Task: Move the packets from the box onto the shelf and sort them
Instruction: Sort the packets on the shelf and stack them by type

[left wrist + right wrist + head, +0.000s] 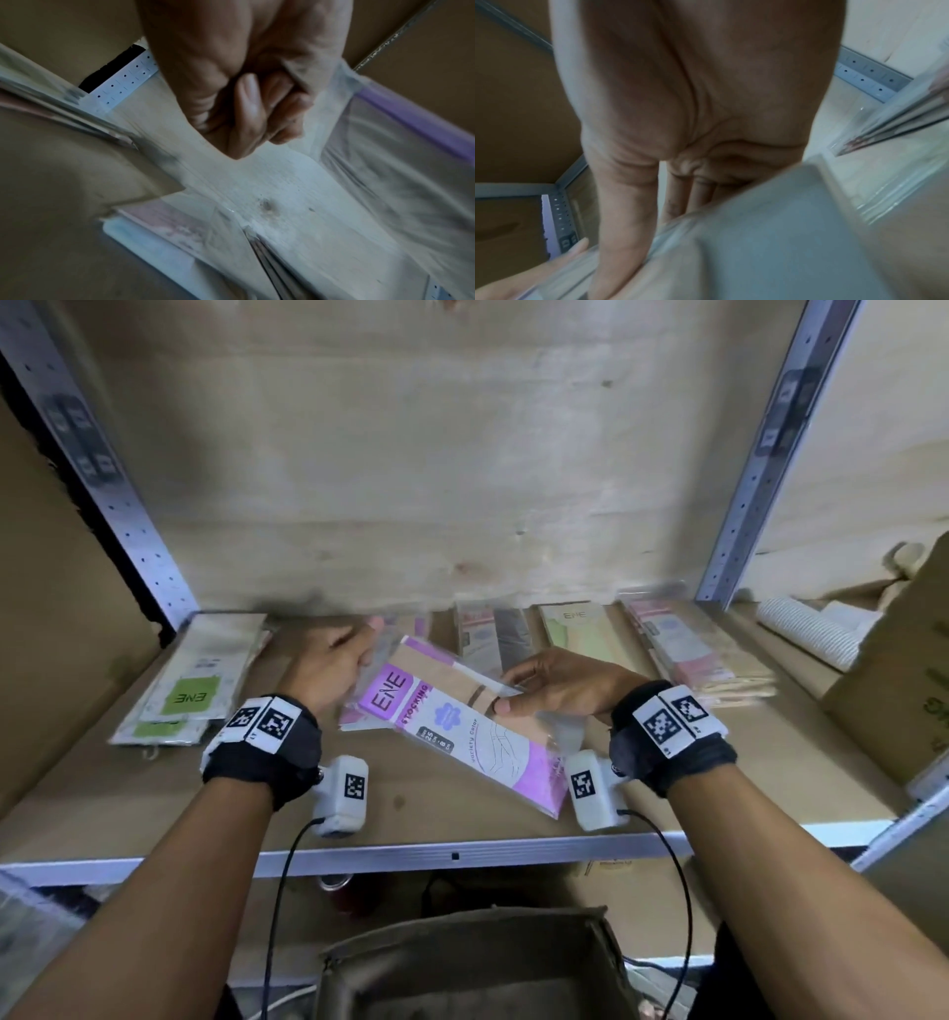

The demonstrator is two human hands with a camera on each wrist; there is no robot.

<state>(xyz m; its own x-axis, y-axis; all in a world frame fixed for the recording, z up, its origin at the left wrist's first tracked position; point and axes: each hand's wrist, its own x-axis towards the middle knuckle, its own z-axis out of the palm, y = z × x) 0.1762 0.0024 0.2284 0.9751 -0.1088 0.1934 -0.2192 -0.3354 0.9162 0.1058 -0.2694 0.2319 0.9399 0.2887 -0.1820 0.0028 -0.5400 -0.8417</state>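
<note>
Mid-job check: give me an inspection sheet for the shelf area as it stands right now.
Surface: wooden shelf board with a metal front edge.
Job's things: purple ENE stocking packet held above the board; green-label packets stacked at left; more packet stacks along the back.
Clutter: white ribbed roll and cardboard box at right.
Hands: right hand pinches the packet, thumb on top; left hand at its far corner, fingers curled, grip unclear through blur.
Cables: black cables hang from both wrist cameras.
Surroundings: perforated metal uprights, plywood back panel, open box below.
</note>
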